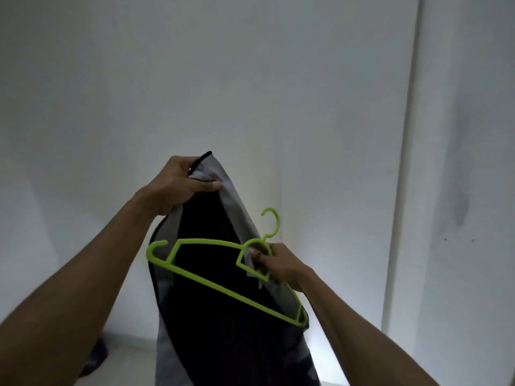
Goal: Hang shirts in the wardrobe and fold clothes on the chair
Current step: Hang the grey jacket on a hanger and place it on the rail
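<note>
The left hand (178, 185) grips the shirt (220, 288) by its top edge, held up; the right hand (278, 264) pinches the green hanger (223, 285) near its hook. The hanger slants across the shirt's front, seemingly outside the cloth, below the left hand.

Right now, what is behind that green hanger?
Behind the green hanger hangs a black and grey shirt, gripped at the top by the left hand. The right hand holds the hanger near its hook. The shirt covers the wall and floor behind it.
</note>
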Demonstrator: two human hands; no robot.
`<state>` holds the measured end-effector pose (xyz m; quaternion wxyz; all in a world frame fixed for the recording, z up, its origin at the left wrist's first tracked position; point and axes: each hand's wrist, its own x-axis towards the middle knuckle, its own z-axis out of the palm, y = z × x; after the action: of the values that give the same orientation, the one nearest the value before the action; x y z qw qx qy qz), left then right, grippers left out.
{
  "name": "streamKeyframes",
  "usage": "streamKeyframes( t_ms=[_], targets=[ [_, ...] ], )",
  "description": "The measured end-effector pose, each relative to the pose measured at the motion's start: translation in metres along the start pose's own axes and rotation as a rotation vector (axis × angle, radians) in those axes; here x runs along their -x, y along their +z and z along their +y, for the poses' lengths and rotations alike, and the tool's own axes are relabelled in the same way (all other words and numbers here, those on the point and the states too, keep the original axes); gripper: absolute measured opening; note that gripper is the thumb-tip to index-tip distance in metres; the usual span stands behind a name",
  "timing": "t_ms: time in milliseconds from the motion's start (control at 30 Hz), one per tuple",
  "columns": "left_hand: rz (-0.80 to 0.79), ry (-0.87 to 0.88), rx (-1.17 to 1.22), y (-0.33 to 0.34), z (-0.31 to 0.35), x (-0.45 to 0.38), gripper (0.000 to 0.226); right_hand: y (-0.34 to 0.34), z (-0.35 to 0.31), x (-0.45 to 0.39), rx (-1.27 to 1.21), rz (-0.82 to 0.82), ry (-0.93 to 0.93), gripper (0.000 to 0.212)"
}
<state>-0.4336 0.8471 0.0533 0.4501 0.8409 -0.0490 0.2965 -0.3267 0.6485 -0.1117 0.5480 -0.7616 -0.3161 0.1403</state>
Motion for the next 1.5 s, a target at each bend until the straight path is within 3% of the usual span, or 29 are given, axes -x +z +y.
streamKeyframes(
  t_ms=[133,200,300,400,533,600,733,800,867,967,1067,1100,1200,1367,1500],
  targets=[
    [-0.004,-0.054,-0.049,-0.047,-0.031,0.009,0.023,0.002,-0.017,-0.023,0.126,0.34,-0.091,0.032],
    [0.018,-0.086,-0.182,-0.077,-0.063,0.012,0.028,-0.001,-0.044,-0.031,0.18,0.454,-0.163,0.029],
    [0.075,-0.07,-0.576,-0.092,-0.101,0.014,0.075,0.002,-0.097,-0.037,0.234,0.539,-0.268,0.037],
    [0.066,0.15,-0.61,-0.058,-0.11,0.011,0.112,0.015,-0.136,-0.044,0.298,0.519,-0.305,0.037],
    [-0.223,0.142,-0.325,-0.016,-0.08,0.01,0.055,0.032,-0.162,-0.048,0.35,0.452,-0.342,0.037],
    [-0.169,0.107,-0.128,-0.011,-0.079,0.007,0.015,0.029,-0.165,-0.048,0.368,0.458,-0.333,0.037],
    [0.011,0.217,0.063,-0.005,-0.071,0.0,0.014,0.016,-0.152,-0.049,0.241,0.474,-0.276,0.032],
    [-0.002,0.246,0.073,0.0,-0.057,-0.007,0.011,0.022,-0.136,-0.047,0.0,0.38,-0.137,0.035],
    [0.0,0.233,0.025,0.003,-0.047,-0.013,0.025,0.033,-0.117,-0.043,-0.234,0.254,0.052,0.039],
    [0.018,0.198,-0.035,-0.008,-0.044,-0.016,0.01,0.041,-0.095,-0.04,-0.387,0.277,0.113,0.05],
    [-0.054,0.139,-0.28,-0.035,-0.055,-0.015,0.008,0.028,-0.089,-0.049,-0.22,0.531,-0.052,0.05],
    [-0.086,0.112,-0.429,-0.042,-0.059,-0.012,0.018,0.021,-0.091,-0.051,-0.121,0.604,-0.114,0.049],
    [-0.147,0.023,-0.783,-0.054,-0.079,0.004,0.025,0.006,-0.101,-0.054,0.179,0.637,-0.262,0.047],
    [0.002,-0.08,-0.885,-0.068,-0.106,0.028,0.014,0.003,-0.115,-0.059,0.587,0.68,-0.272,0.029],
    [0.019,-0.107,-0.801,-0.093,-0.1,0.028,0.029,-0.003,-0.111,-0.063,0.764,0.734,-0.259,0.043]
  ],
)
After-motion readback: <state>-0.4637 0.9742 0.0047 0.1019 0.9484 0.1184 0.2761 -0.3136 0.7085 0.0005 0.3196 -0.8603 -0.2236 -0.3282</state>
